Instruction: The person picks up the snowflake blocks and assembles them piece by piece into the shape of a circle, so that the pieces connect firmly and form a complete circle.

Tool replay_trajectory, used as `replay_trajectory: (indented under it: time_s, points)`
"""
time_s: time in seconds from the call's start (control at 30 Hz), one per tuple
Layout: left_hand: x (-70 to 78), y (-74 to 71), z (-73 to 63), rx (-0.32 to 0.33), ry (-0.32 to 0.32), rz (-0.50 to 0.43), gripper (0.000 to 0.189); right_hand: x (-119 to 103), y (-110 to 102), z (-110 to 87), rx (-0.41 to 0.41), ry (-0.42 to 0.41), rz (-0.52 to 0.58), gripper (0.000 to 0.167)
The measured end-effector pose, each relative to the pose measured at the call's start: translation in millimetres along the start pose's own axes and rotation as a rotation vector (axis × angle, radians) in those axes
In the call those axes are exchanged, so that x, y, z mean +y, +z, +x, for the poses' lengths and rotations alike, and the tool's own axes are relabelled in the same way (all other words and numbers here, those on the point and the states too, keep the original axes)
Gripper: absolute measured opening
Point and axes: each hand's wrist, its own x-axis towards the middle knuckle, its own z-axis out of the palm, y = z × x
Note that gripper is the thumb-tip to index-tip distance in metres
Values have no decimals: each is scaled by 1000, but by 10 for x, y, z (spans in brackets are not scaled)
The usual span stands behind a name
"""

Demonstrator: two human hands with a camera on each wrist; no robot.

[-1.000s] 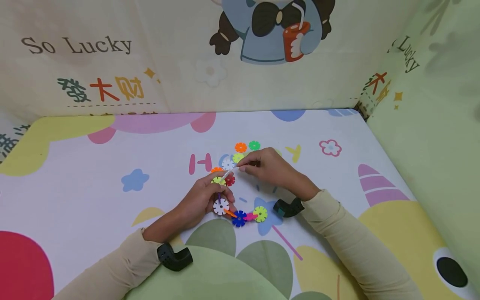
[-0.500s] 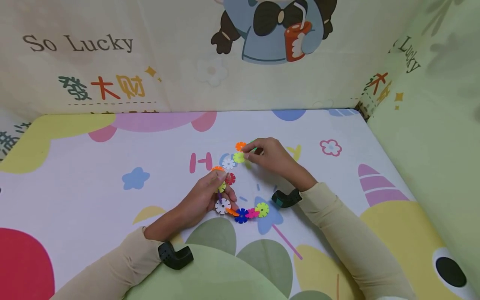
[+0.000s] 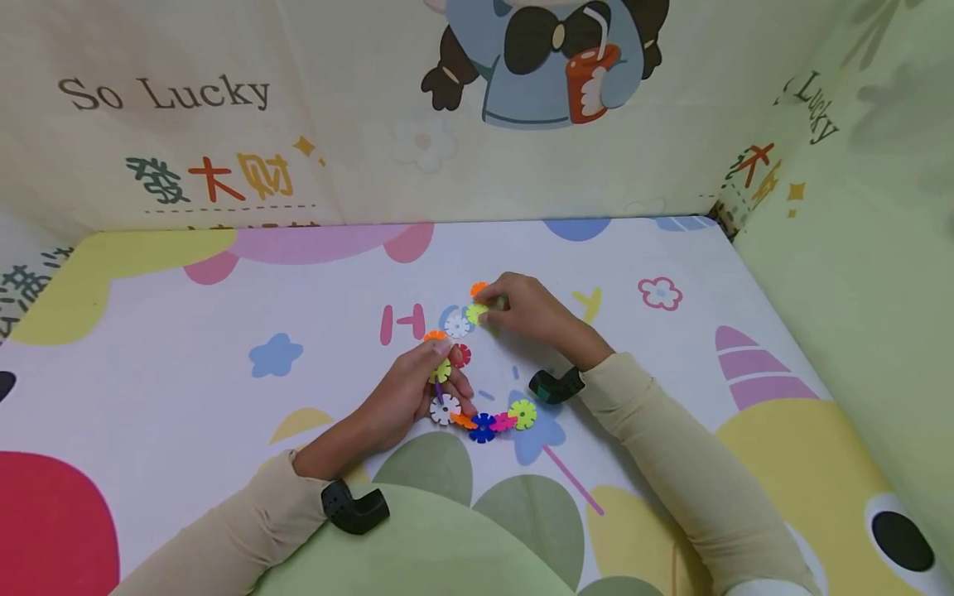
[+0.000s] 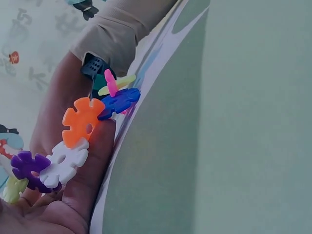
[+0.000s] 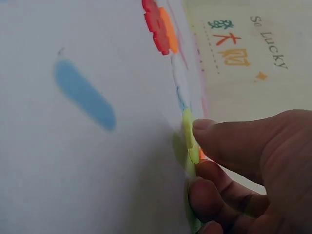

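Observation:
My left hand [image 3: 406,393] grips a chain of slotted plastic snowflake discs, thumb on top of its far end. From there run a yellow-green disc [image 3: 443,370], a purple disc [image 4: 30,170], a white disc [image 4: 64,165], an orange disc [image 4: 82,122], a blue disc [image 3: 483,427], a pink disc [image 3: 503,422] and another yellow-green disc [image 3: 522,414]. Farther back, my right hand [image 3: 529,308] pinches a loose yellow-green disc [image 5: 188,129] at the tabletop, thumb at one edge. A green disc [image 5: 196,226] is mostly hidden under its fingers.
Loose discs lie around the hands: an orange disc [image 3: 479,289] at the back, a white disc [image 3: 457,324], another orange disc [image 3: 435,335] and a red disc [image 5: 157,27]. The printed tabletop [image 3: 335,281] ends at a cloth-covered wall [image 3: 358,174].
My right hand has left the white piece at the chain's far end and moved back to the loose yellow-green disc. My left thumb has come down over that chain end.

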Motion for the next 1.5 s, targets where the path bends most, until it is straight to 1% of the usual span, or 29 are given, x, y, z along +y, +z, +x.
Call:
replay_trajectory:
  time_s: [0.13, 0.27, 0.47, 0.6, 0.67, 0.77, 0.9, 1.03, 1.2, 1.5]
  points:
    - [-7, -6, 3, 10, 4, -11, 54, -33, 1, 16, -32, 1, -69, 31]
    - [-14, -8, 4, 13, 11, -34, 54, -65, -15, 22, -56, 8, -96, 31]
    - [-21, -1, 7, 5, 5, -59, 51, -65, -17, 32, -56, 49, -56, 30]
    - [-27, -2, -4, 7, -12, -23, 52, -51, -22, 5, -74, 48, -26, 29]
    - [-33, -5, -12, -2, -22, -21, 53, -38, -30, -18, -88, 28, -20, 27]
    - [-37, -8, -26, -7, -33, -28, 53, -15, -43, -52, -96, -36, -19, 23]
    - [-43, -7, -26, -9, -34, -51, 49, 8, -56, -93, -63, -117, -5, 20]
    - [-42, -5, -28, -21, -25, -67, 47, 15, -46, -130, -26, -144, 54, 21]
    - [-26, -9, -49, -44, -34, -89, 46, -16, -38, -191, -15, -177, 116, 21]
    - [-3, -18, -43, -58, -11, -35, 47, -97, -95, -293, -30, -216, 221, 19]
